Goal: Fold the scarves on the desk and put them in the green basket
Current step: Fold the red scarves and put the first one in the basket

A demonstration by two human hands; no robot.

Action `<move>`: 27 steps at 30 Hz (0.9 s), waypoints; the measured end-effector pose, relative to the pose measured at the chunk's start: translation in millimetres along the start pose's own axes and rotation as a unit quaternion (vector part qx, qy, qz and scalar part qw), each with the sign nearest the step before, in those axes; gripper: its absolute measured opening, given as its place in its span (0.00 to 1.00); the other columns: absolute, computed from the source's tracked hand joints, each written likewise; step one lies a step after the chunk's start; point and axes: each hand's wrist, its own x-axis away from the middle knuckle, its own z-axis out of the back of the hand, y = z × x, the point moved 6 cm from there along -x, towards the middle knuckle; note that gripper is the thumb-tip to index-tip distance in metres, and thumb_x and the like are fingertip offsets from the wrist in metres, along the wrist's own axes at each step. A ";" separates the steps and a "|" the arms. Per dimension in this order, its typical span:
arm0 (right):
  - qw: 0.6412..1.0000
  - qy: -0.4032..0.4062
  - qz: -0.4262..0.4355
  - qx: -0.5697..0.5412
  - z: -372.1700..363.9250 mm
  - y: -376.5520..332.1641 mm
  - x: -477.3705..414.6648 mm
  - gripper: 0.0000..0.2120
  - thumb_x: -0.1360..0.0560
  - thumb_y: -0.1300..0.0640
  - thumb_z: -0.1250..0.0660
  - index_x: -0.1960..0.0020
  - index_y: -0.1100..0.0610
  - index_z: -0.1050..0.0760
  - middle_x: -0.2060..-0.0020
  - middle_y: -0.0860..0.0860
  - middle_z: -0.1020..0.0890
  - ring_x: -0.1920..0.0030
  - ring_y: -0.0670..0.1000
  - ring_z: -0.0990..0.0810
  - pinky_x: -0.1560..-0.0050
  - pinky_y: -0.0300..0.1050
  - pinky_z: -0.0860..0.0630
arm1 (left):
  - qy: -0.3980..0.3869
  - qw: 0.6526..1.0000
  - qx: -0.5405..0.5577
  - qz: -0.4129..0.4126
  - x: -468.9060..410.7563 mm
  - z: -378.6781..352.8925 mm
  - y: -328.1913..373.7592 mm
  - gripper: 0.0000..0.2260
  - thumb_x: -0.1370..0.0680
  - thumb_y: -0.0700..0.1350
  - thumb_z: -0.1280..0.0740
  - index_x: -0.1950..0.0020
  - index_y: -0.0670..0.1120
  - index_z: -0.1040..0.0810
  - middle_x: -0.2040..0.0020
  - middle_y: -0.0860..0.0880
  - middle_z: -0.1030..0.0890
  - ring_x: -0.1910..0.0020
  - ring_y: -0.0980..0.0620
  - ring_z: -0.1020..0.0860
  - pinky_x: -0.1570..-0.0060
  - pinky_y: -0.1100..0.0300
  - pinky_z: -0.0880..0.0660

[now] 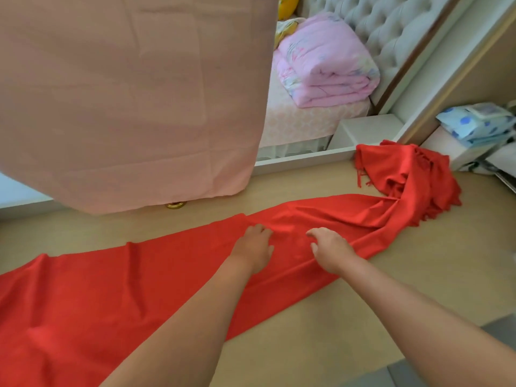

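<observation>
Left hand and right hand rest on scarf across desk.
Left lies flat; right's fingers curl, grip unclear. Cloth looks soft, light, slippery: take corners.

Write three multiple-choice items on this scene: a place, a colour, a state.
1. Where do the left hand and right hand lie? A) on the middle of the red scarf B) on a pillow C) in a basket
2. What colour is the folded quilt on the bed? A) green B) pink C) black
3. How does the scarf lie? A) rolled tight B) folded into a small square C) stretched long, its far end bunched
Answers: 1 A, both lie on red cloth; 2 B, it is pale pink; 3 C, a long strip crosses the desk to a fringed heap.
</observation>
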 end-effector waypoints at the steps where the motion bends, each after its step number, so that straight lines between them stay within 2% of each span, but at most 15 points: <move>1: 1.000 -0.014 0.001 0.014 -2.8 10.7 -6.9 0.21 0.20 0.55 0.39 0.27 0.50 0.33 0.27 0.51 0.31 0.27 0.53 0.34 0.29 0.51 0.34 | -0.020 0.999 -0.020 0.020 -9.7 -9.9 3.5 0.24 0.19 0.52 0.39 0.24 0.48 0.37 0.24 0.46 0.40 0.25 0.44 0.43 0.30 0.44 0.37; 3: 0.997 -0.067 -0.009 0.031 -10.6 27.9 -18.7 0.28 0.20 0.51 0.38 0.22 0.48 0.42 0.21 0.53 0.44 0.22 0.54 0.45 0.25 0.56 0.40 | -0.073 0.993 -0.058 0.075 -25.2 -27.9 1.5 0.31 0.19 0.59 0.42 0.20 0.53 0.48 0.19 0.48 0.54 0.21 0.43 0.55 0.27 0.37 0.46; 5: 0.993 -0.115 0.005 0.040 -16.2 37.5 -29.5 0.36 0.21 0.49 0.35 0.20 0.44 0.51 0.20 0.51 0.56 0.20 0.54 0.56 0.24 0.61 0.47 | -0.100 0.984 -0.081 0.122 -39.4 -36.8 -7.7 0.35 0.21 0.65 0.45 0.20 0.57 0.59 0.21 0.51 0.65 0.22 0.42 0.65 0.28 0.32 0.55; 7: 0.990 -0.130 0.038 0.032 -16.4 41.1 -40.1 0.42 0.23 0.48 0.32 0.20 0.42 0.56 0.20 0.51 0.62 0.21 0.52 0.61 0.23 0.61 0.53 | -0.100 0.980 -0.087 0.147 -51.1 -34.1 -16.8 0.37 0.22 0.68 0.47 0.22 0.59 0.64 0.22 0.50 0.70 0.24 0.41 0.68 0.29 0.31 0.59; 9: 0.992 -0.116 0.057 -0.001 -12.6 45.0 -45.7 0.45 0.25 0.47 0.30 0.20 0.41 0.56 0.20 0.52 0.62 0.21 0.52 0.61 0.23 0.59 0.55 | -0.094 0.979 -0.088 0.159 -56.6 -27.3 -20.5 0.37 0.22 0.68 0.47 0.22 0.59 0.64 0.22 0.48 0.70 0.23 0.41 0.68 0.29 0.32 0.59; 11: 0.993 -0.086 0.079 -0.022 -11.3 48.0 -43.2 0.44 0.26 0.47 0.29 0.20 0.42 0.54 0.20 0.51 0.60 0.20 0.51 0.60 0.22 0.58 0.54 | -0.056 0.983 -0.086 0.151 -54.5 -23.2 -16.3 0.36 0.21 0.64 0.44 0.20 0.57 0.60 0.21 0.47 0.65 0.22 0.42 0.63 0.28 0.35 0.56; 13: 0.993 -0.039 0.107 -0.023 -11.9 49.1 -32.3 0.41 0.27 0.47 0.31 0.20 0.43 0.49 0.20 0.51 0.55 0.20 0.51 0.56 0.22 0.56 0.52 | 0.032 0.990 -0.078 0.109 -44.4 -19.1 -2.4 0.32 0.21 0.58 0.40 0.20 0.55 0.48 0.20 0.46 0.51 0.22 0.42 0.50 0.27 0.40 0.45; 15: 0.990 0.012 0.137 -0.016 -12.7 49.2 -15.6 0.36 0.29 0.49 0.31 0.23 0.45 0.39 0.21 0.53 0.45 0.21 0.53 0.47 0.23 0.53 0.46 | 0.107 0.992 -0.056 0.034 -29.4 -19.1 17.2 0.24 0.23 0.54 0.36 0.27 0.53 0.33 0.29 0.48 0.34 0.31 0.44 0.35 0.36 0.47 0.32; 16: 0.989 0.032 0.147 -0.014 -13.2 49.2 -6.8 0.33 0.31 0.50 0.32 0.26 0.46 0.33 0.24 0.53 0.40 0.23 0.54 0.42 0.26 0.52 0.42 | 0.115 0.992 -0.049 -0.004 -22.1 -22.4 26.9 0.21 0.24 0.55 0.35 0.32 0.54 0.29 0.35 0.49 0.30 0.36 0.46 0.31 0.41 0.50 0.30; 18: 0.987 0.045 0.154 -0.008 -17.9 50.0 9.0 0.29 0.34 0.53 0.33 0.33 0.47 0.28 0.29 0.53 0.33 0.28 0.55 0.35 0.31 0.51 0.36 | 0.082 0.993 -0.053 -0.060 -6.8 -35.8 40.7 0.18 0.27 0.59 0.34 0.41 0.55 0.26 0.44 0.51 0.27 0.43 0.48 0.28 0.48 0.52 0.29; 21: 0.988 0.037 0.146 0.020 -26.2 54.3 26.8 0.29 0.36 0.60 0.36 0.35 0.48 0.27 0.33 0.52 0.31 0.33 0.55 0.32 0.37 0.50 0.31 | 0.008 0.990 -0.095 -0.103 15.6 -59.4 44.7 0.24 0.35 0.66 0.32 0.44 0.56 0.26 0.47 0.53 0.26 0.46 0.50 0.30 0.50 0.53 0.29; 24: 0.990 0.020 0.133 0.049 -29.7 55.8 41.3 0.30 0.32 0.65 0.39 0.32 0.47 0.31 0.36 0.50 0.32 0.37 0.54 0.30 0.40 0.50 0.28 | -0.034 0.994 -0.058 -0.089 33.3 -69.8 40.0 0.17 0.30 0.55 0.29 0.43 0.54 0.24 0.47 0.51 0.25 0.45 0.48 0.27 0.50 0.54 0.28; 27: 0.984 0.007 0.151 0.098 -34.4 50.9 59.6 0.30 0.28 0.67 0.39 0.30 0.45 0.32 0.35 0.50 0.32 0.37 0.54 0.29 0.40 0.49 0.29 | -0.045 0.996 -0.023 -0.078 44.4 -71.0 37.9 0.09 0.24 0.46 0.34 0.45 0.52 0.20 0.46 0.50 0.21 0.45 0.47 0.23 0.51 0.57 0.30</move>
